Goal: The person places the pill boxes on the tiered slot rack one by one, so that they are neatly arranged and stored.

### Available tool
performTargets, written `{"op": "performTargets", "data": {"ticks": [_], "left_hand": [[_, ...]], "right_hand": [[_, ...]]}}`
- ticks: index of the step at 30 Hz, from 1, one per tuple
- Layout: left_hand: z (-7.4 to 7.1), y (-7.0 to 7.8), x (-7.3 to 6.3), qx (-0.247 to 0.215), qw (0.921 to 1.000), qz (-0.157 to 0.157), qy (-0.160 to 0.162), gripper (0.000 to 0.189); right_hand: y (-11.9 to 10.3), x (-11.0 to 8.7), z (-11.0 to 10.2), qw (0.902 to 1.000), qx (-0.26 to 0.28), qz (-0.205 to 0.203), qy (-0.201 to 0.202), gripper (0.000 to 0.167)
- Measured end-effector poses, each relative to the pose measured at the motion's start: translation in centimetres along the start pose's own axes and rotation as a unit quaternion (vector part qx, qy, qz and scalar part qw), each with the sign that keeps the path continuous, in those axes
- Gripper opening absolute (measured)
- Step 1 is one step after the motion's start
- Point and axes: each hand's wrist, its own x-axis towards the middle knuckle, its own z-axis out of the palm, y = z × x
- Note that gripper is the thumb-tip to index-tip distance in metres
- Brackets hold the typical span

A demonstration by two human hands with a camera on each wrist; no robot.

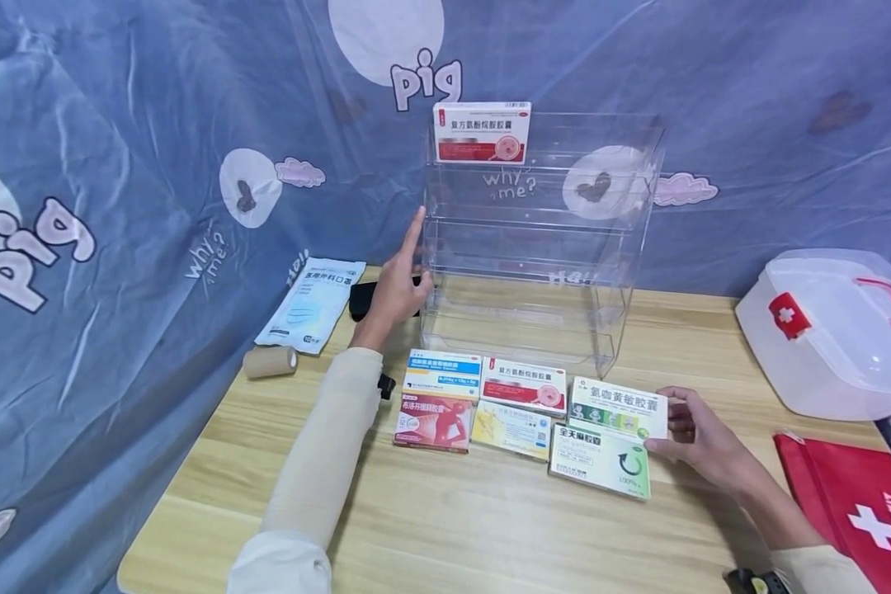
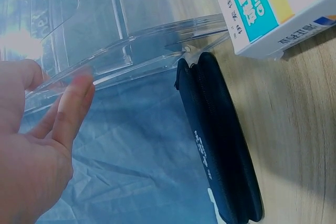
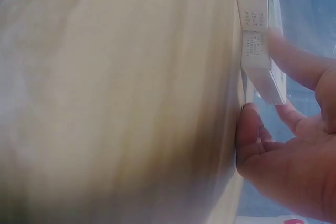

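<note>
My right hand (image 1: 701,437) holds the right end of a white-and-green medicine box (image 1: 616,406), thumb at its lower corner and fingers at its upper one. In the right wrist view the thumb (image 3: 299,61) touches the box. Just below it lies a green-and-white box (image 1: 600,462). My left hand (image 1: 399,285) is at the left side of a clear tiered rack (image 1: 520,330), index finger extended along its edge. On the rack's top tier stands a red-and-white medicine box (image 1: 483,134).
More boxes lie before the rack: a blue-and-white one (image 1: 441,373), a red one (image 1: 432,422), a yellow-and-white one (image 1: 511,429) and another red-and-white one (image 1: 523,386). Left are a mask packet (image 1: 313,301), tan roll (image 1: 271,361) and black zip case (image 2: 220,140); right, a white first-aid box (image 1: 809,363) and red pouch (image 1: 832,487).
</note>
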Motion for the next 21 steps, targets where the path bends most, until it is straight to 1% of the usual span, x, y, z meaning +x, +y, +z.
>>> {"op": "performTargets", "data": {"ticks": [3, 6, 10, 12, 14, 17, 19, 21], "left_hand": [[-0.1, 0.0, 0.0, -0.003, 1.0000, 0.001, 0.000, 0.107], [-0.1, 0.0, -0.1, -0.003, 1.0000, -0.001, 0.000, 0.107], [0.1, 0.1, -0.1, -0.003, 1.0000, -0.005, -0.002, 0.107], [0.2, 0.1, -0.1, -0.002, 1.0000, -0.006, -0.005, 0.107], [0.3, 0.2, -0.1, -0.003, 1.0000, -0.007, -0.006, 0.108], [0.2, 0.2, 0.0, -0.003, 1.0000, -0.006, -0.005, 0.107], [0.1, 0.2, -0.1, -0.005, 1.0000, -0.005, -0.003, 0.107], [0.0, 0.2, -0.1, -0.007, 1.0000, -0.005, -0.001, 0.108]], "right_hand": [[-0.1, -0.1, 0.1, 0.9999, 0.014, 0.000, 0.007, 0.079], [-0.3, -0.3, -0.1, 0.9998, 0.017, 0.007, 0.010, 0.078], [-0.3, -0.5, -1.0, 0.9995, 0.015, 0.018, 0.023, 0.071], [-0.3, -0.6, -1.6, 0.9990, 0.019, 0.015, 0.037, 0.067], [-0.6, -0.6, -2.5, 0.9982, 0.023, 0.004, 0.055, 0.065], [-1.6, -0.1, -4.3, 0.9947, 0.036, -0.028, 0.092, 0.064], [-2.9, 0.5, -5.7, 0.9907, 0.034, -0.052, 0.121, 0.066], [-4.6, 1.3, -7.1, 0.9857, 0.022, -0.067, 0.153, 0.068]]}}
